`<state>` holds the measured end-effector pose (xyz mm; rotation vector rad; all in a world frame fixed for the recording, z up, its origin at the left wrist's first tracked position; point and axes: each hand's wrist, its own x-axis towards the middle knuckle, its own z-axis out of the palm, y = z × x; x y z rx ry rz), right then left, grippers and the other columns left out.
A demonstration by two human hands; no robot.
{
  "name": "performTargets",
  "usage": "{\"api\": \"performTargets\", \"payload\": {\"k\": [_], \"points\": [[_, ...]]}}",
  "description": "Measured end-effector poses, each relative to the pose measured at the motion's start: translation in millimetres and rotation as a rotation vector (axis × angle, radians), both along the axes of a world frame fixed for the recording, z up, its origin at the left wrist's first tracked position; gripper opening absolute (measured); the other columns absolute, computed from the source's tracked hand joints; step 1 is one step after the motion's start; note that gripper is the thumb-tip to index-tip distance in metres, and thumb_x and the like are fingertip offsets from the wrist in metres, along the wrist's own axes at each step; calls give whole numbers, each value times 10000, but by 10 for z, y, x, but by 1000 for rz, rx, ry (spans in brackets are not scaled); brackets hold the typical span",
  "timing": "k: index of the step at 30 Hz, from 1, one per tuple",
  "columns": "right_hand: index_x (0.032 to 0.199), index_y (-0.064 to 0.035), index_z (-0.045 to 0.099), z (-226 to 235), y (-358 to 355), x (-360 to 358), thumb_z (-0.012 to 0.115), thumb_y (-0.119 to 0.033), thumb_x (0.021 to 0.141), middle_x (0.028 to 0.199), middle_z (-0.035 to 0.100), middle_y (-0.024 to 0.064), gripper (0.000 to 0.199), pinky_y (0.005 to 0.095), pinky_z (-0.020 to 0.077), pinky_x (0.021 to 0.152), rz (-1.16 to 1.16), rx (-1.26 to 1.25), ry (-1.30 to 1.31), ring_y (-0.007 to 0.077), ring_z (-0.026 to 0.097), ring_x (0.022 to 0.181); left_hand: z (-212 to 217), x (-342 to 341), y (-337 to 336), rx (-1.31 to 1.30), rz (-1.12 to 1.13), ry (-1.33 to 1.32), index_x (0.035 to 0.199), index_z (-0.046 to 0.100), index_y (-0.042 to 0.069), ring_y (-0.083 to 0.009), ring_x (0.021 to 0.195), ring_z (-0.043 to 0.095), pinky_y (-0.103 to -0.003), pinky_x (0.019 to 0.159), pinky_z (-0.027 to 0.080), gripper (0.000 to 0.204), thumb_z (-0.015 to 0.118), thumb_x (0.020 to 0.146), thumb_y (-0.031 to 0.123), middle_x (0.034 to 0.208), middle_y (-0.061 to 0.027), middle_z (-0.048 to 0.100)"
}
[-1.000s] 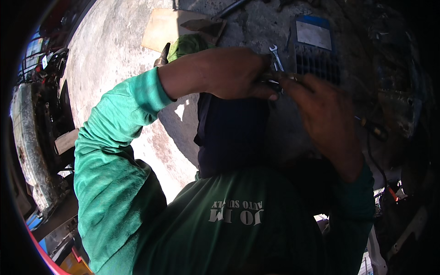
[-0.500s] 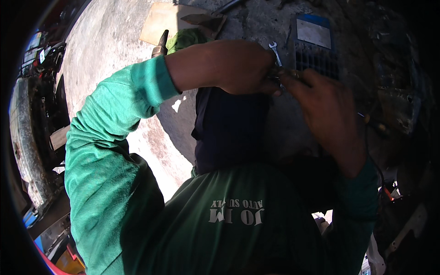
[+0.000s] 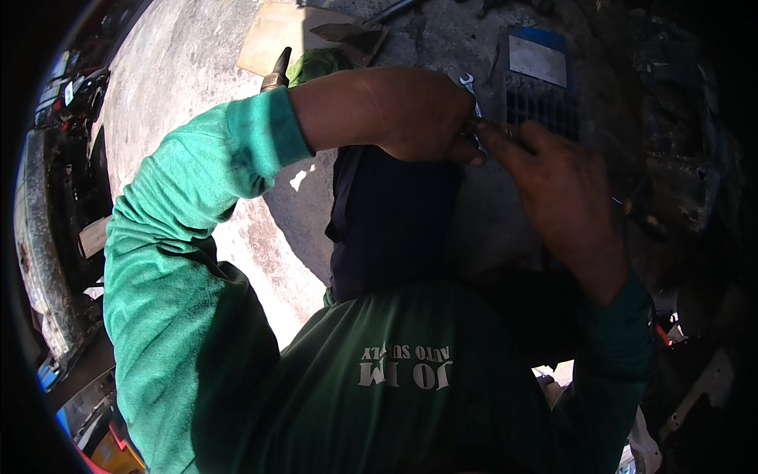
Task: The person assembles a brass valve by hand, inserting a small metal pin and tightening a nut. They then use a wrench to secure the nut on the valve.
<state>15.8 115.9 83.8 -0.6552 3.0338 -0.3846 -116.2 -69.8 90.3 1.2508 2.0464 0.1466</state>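
My left hand (image 3: 426, 114) is closed, its fingers curled and mostly turned from view. Just right of it, my right hand (image 3: 564, 186) is closed too, thumb and index finger pinched toward the left fingertips. Something small and dark sits where the fingertips meet, too hidden to name. An open-end wrench (image 3: 469, 84) shows its shiny jaw just beyond my left knuckles, its shaft running down toward the fingers. Whether it lies on the floor or is held, I cannot tell. Both hands are above my dark-trousered leg (image 3: 395, 213).
Past my left wrist lie a green cloth (image 3: 320, 63), a pointed metal tool (image 3: 278, 69) and a tan board (image 3: 272, 35). A blue case with a dark grid (image 3: 541, 99) is on the concrete floor at the far right. Worn metal parts (image 3: 47, 245) line the left side.
The whole view has shifted slightly left. Both hands stay together in nearly the same pose, with my right fingers slightly changed in position.
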Motion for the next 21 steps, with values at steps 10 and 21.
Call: {"api": "performTargets", "payload": {"k": [10,21], "points": [[1217,-71,700,12,-98,17,642,-87,841,954,664,87,381,351,578,682,-27,103,49,231,717,814,-22,34,8,-30,-4,57,1117,641,-33,-442,941,702,-516,833,559,496,656,965,439,933,-262,716],[1106,-92,752,-116,-285,68,670,-146,830,848,662,49,293,285,553,594,-33,282,254,167,692,727,-45,67,-26,20,22,126,1094,630,-53,-456,840,705,-520,754,562,447,639,969,376,829,-255,704]]}}
